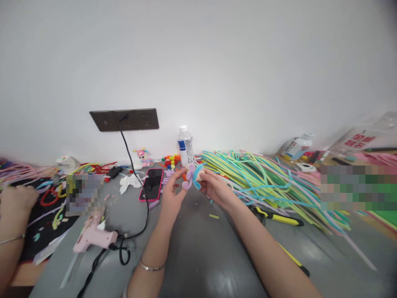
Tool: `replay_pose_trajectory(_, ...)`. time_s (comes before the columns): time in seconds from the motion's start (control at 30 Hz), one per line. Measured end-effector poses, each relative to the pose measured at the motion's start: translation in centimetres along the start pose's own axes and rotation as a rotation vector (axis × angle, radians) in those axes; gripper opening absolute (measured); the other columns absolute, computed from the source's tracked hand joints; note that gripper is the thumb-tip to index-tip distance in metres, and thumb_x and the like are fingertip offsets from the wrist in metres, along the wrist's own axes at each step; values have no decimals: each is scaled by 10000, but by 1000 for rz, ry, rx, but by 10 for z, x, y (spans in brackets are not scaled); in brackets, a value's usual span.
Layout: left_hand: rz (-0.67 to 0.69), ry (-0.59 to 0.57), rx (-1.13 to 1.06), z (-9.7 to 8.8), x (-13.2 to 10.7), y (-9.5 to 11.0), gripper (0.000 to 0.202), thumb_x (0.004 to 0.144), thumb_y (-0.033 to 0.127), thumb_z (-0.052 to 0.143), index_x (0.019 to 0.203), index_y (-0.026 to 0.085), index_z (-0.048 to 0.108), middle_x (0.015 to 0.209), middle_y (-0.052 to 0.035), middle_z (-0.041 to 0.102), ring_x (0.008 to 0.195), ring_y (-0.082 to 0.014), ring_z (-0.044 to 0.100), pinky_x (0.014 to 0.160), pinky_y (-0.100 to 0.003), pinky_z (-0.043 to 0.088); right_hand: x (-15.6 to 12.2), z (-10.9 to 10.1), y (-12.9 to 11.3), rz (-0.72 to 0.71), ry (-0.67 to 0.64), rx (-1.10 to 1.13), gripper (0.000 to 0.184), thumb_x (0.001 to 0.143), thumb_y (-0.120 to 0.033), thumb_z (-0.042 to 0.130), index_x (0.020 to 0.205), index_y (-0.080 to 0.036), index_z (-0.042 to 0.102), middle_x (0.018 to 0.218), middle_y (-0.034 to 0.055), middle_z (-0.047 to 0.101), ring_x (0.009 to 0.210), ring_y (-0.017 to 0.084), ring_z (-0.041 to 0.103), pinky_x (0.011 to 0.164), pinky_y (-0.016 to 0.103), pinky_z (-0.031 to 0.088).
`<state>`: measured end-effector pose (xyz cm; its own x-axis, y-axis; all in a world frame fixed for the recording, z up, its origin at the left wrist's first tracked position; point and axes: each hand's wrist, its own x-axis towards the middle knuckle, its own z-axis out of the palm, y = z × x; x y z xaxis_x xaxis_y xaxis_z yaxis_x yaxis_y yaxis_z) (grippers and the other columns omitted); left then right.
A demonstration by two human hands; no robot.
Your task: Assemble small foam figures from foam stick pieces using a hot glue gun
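Note:
Both my hands meet above the grey table (198, 256), holding a small pipe-cleaner figure (192, 175) of lilac, blue and orange twists. My left hand (172, 193) pinches its lilac side with thumb and fingertips. My right hand (214, 186) grips its blue and pale side, fingers curled round it. A bracelet sits on my left wrist. The figure is lifted off the table, in front of a plastic water bottle (186, 145).
A big heap of green, yellow and pink pipe cleaners (266, 182) lies right. A phone in a pink case (151, 184), a pink glue gun (93, 238) with black cord, yellow-handled pliers (279, 217) and a wall socket strip (124, 119) are near. Another person's hand (17, 200) rests far left.

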<state>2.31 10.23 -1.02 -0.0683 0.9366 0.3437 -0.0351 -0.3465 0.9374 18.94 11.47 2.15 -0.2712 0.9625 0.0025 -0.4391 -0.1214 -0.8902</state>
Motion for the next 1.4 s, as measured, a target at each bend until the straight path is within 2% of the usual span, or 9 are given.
replay_pose_trajectory(0.17,-61,180,7,-5,3,1,358,759,169,602,1096,214,712,1179,-82,748,1087,-231,687,955,-378,512,0,-8,-3,-96,-1,-75,347,718,-411,843,922,-230,628,785,-28,653,680,130,560,596,233,408)
replay_pose_trajectory(0.37,44,316,43,-9,0,15,235,820,174,546,1003,207,690,1057,-67,757,1024,-202,699,939,-350,526,-18,-15,14,-349,-82,-508,228,821,-318,731,984,-235,594,983,36,638,874,183,628,721,288,489)
replay_pose_trajectory(0.73,73,-75,488,-27,-40,31,153,867,230,606,957,232,729,855,-19,726,802,-181,659,712,-290,485,-64,-13,31,-437,-136,-1120,235,854,-55,586,1004,-237,603,1048,63,706,1042,251,629,933,413,454)
replay_pose_trajectory(0.93,137,-98,560,-28,-50,26,137,857,246,651,945,240,756,867,-27,679,843,-194,647,777,-321,511,-76,-12,21,-522,-134,-1229,353,848,-31,520,1114,-251,594,1230,90,676,1193,275,587,1021,477,421)
replay_pose_trajectory(1.03,164,-62,586,-27,-54,21,134,837,273,698,946,250,773,968,-48,679,955,-227,647,882,-378,515,-98,-24,5,-577,32,-1284,325,879,-108,519,1156,-263,591,1231,109,669,1190,293,595,1003,478,441)
replay_pose_trajectory(1.13,177,-55,627,-25,-57,16,157,798,261,747,949,267,789,1026,-59,669,1012,-253,627,930,-423,508,-128,-52,-8,-482,347,-1385,112,909,-294,553,997,-246,602,995,112,693,951,300,652,839,439,502)
replay_pose_trajectory(1.2,161,-64,648,-24,-59,15,172,772,241,771,938,278,796,1052,-63,662,1031,-265,614,934,-439,508,-148,-75,-10,-356,508,-1486,179,842,-415,610,880,-242,588,883,107,691,829,310,660,770,447,511)
replay_pose_trajectory(1.3,121,-80,661,-24,-60,15,167,741,214,797,897,274,798,1086,-68,651,1042,-277,600,937,-455,505,-170,-99,-4,-136,521,-1551,250,770,-489,622,797,-251,550,767,92,692,703,306,677,657,418,522)
replay_pose_trajectory(1.4,100,-101,664,-23,-61,17,155,736,204,801,874,273,791,1109,-67,643,1052,-278,588,951,-462,496,-181,-105,1,-109,456,-1555,205,813,-461,529,751,-266,507,755,96,688,678,286,686,619,384,526)
